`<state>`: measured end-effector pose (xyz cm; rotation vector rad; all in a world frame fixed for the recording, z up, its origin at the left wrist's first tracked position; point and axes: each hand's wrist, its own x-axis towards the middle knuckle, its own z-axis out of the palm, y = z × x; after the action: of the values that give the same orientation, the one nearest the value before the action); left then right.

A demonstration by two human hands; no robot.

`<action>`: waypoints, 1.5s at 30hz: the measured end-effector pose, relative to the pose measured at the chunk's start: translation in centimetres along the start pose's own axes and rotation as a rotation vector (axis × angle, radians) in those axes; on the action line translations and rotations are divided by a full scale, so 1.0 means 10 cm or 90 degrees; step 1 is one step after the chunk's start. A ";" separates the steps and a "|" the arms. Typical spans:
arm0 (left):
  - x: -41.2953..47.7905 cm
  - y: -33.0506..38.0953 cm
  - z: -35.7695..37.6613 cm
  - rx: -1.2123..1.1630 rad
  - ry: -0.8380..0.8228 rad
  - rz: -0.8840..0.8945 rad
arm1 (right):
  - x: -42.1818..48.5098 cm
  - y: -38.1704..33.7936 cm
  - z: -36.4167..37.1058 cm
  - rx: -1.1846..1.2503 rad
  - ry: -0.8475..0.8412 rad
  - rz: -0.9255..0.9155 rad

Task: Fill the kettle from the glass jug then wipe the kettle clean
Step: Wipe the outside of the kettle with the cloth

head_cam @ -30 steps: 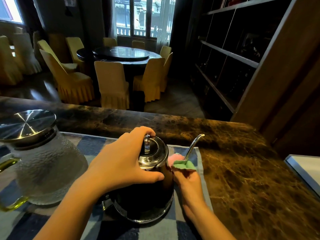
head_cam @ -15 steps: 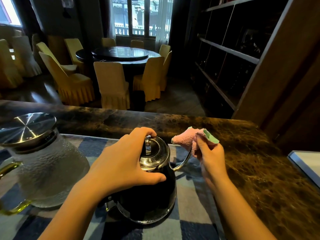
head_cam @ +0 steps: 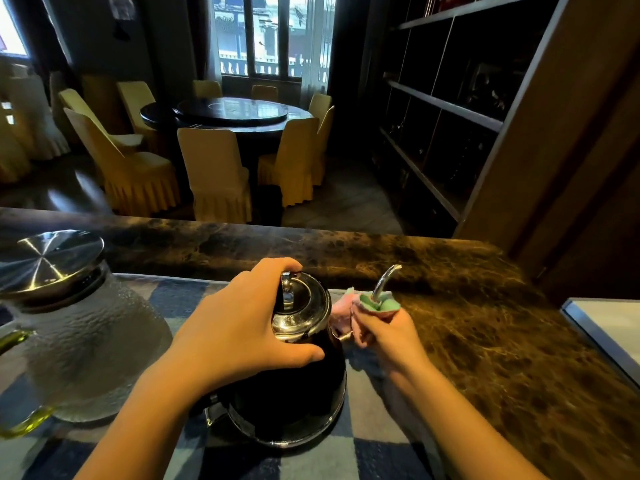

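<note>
A dark kettle [head_cam: 287, 400] with a shiny metal lid stands on a blue checked cloth [head_cam: 377, 455]. My left hand [head_cam: 239, 327] presses down on the lid and the kettle's upper side. My right hand [head_cam: 384, 332] grips a pink and green wiping cloth [head_cam: 375, 304] wrapped around the lower part of the thin curved spout [head_cam: 386, 277]; the spout tip sticks out above the cloth. A textured glass jug [head_cam: 83, 344] with a steel lid and a yellow-green handle stands upright to the kettle's left.
The checked cloth lies on a brown marble counter [head_cam: 485, 341] whose far edge runs across the middle of the view. A pale tray or panel edge [head_cam: 602, 334] sits at the right. Beyond the counter are a round dining table, covered chairs and dark shelving.
My right hand has come back down from above the spout tip and now holds the cloth around the spout's lower part. My left hand has stayed on the lid.
</note>
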<state>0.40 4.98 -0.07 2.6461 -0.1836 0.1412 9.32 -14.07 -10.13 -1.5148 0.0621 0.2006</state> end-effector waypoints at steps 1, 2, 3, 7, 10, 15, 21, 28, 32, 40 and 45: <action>0.00 0.00 0.00 0.002 0.003 -0.001 | 0.02 -0.06 -0.01 0.030 0.000 -0.027; 0.00 0.00 0.01 0.005 0.004 -0.001 | 0.03 -0.13 -0.02 0.094 -0.003 -0.032; 0.00 0.00 0.01 0.008 0.004 -0.002 | 0.04 -0.20 -0.02 0.182 0.006 -0.031; 0.00 0.01 0.01 0.018 0.004 -0.006 | 0.09 -0.33 -0.06 0.424 0.092 -0.098; 0.01 -0.01 0.02 0.016 0.005 0.001 | -0.06 -0.03 0.05 0.200 0.057 -0.064; 0.02 0.00 0.02 0.011 0.001 -0.003 | -0.20 0.30 0.13 0.049 -0.016 0.033; 0.00 -0.01 0.02 0.010 0.006 0.002 | -0.05 -0.15 0.06 0.137 0.043 -0.063; 0.01 -0.01 0.03 0.017 0.011 0.002 | 0.03 -0.14 0.17 0.208 0.064 -0.076; 0.01 0.00 0.02 0.013 0.005 -0.001 | -0.16 0.23 0.20 0.096 0.014 0.000; 0.01 -0.01 0.03 0.012 -0.002 0.000 | -0.67 0.25 0.08 0.002 -0.040 -0.056; 0.02 -0.01 0.02 0.003 -0.007 -0.007 | -0.90 0.38 0.05 -0.028 -0.033 -0.081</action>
<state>0.59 4.94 -0.27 2.6519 -0.1721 0.1244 -0.23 -14.29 -12.34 -1.5514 -0.0806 0.1399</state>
